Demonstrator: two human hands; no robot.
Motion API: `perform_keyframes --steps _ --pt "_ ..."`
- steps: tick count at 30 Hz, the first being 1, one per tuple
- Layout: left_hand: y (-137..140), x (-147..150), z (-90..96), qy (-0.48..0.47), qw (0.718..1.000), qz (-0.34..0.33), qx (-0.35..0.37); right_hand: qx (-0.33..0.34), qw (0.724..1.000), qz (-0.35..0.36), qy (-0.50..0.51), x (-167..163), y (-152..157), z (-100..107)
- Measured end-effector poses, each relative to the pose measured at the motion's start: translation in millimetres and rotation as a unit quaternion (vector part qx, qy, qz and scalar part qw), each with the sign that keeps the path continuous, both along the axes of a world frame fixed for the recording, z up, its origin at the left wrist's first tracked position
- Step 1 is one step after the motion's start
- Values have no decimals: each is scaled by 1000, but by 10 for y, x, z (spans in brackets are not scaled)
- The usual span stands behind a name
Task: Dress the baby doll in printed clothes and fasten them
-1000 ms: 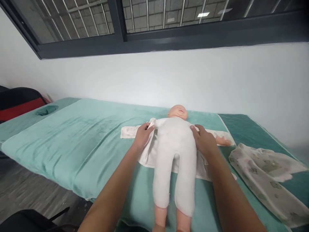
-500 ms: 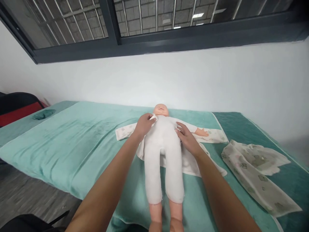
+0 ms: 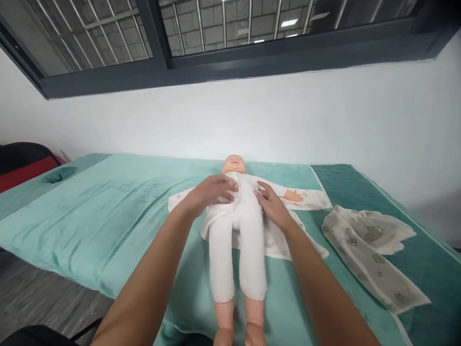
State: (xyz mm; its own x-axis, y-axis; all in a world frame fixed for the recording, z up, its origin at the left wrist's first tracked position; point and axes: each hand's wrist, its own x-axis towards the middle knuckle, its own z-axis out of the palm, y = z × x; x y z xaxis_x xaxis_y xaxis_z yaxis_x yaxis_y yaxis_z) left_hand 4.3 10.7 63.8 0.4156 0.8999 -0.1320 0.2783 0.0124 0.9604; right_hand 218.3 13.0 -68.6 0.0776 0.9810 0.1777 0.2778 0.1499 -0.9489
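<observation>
A baby doll [image 3: 252, 259] with a white cloth body lies on its back, head toward the wall. Under and around it is a white patterned baby shirt [image 3: 312, 201]; both its sleeves are spread out sideways, and a doll hand shows over the sleeve on the right. The shirt's left-side flap lies across the doll's chest. My left hand [image 3: 215, 193] rests flat on that flap, fingers stretched out. At the doll's right-hand side of the picture, my right hand [image 3: 272, 204] touches the torso with its fingers apart; the other shirt flap lies spread beneath that wrist.
Patterned baby trousers [image 3: 374, 259] lie crumpled to the right on the bed. The green bed [image 3: 108, 216] has a face hole at its left end and stands against a white wall [image 3: 288, 115] below a barred window. A black and red object [image 3: 29, 166] is at far left.
My left hand has brought the shirt flap from the doll's side over its chest and let go of the edge. My right hand has stayed by the torso. The view has shifted slightly.
</observation>
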Motion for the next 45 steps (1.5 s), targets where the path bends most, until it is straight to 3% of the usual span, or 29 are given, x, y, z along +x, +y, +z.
perform_keyframes --steps 2,4,5,7,9,11,14,18,22,26,29,33,35,38,45 --pt "-141 33 40 -6 993 -111 -43 3 1000 1 -3 1 -11 19" --pt "-225 86 57 -28 986 -158 -46 1 1000 4 -3 1 -14 32" --pt "-225 117 41 -36 991 -128 -22 -1 1000 4 -1 0 -13 35" --pt "-138 184 -50 -27 997 3 69 -4 1000 4 3 -5 -8 38" --pt "24 256 -197 21 978 118 171 -5 1000 3 9 -12 -4 38" --pt "196 341 -338 73 961 126 237 -6 1000 -3 20 -23 -2 38" --pt "381 510 -423 118 951 77 275 -2 999 -11 39 -43 -8 49" --pt "507 832 -315 148 937 26 314 23 997 13 66 -66 -39 100" --pt "648 1219 -232 202 924 -97 310 23 993 78 84 -65 -97 175" --pt "858 1453 -252 337 877 -188 287 36 986 139 81 4 -121 216" --pt "977 1428 -296 389 854 -207 278 67 985 155 43 142 -104 219" --pt "991 1280 -377 356 862 -184 311 31 994 31 -96 409 -95 167" --pt "961 1236 -402 345 858 -172 340 -23 976 -27 -214 513 -108 118" --pt "920 1218 -399 366 838 -172 365 -80 938 -50 -335 569 -132 65" --pt "862 1156 -285 410 814 -180 370 -119 918 -115 -359 583 -90 112"
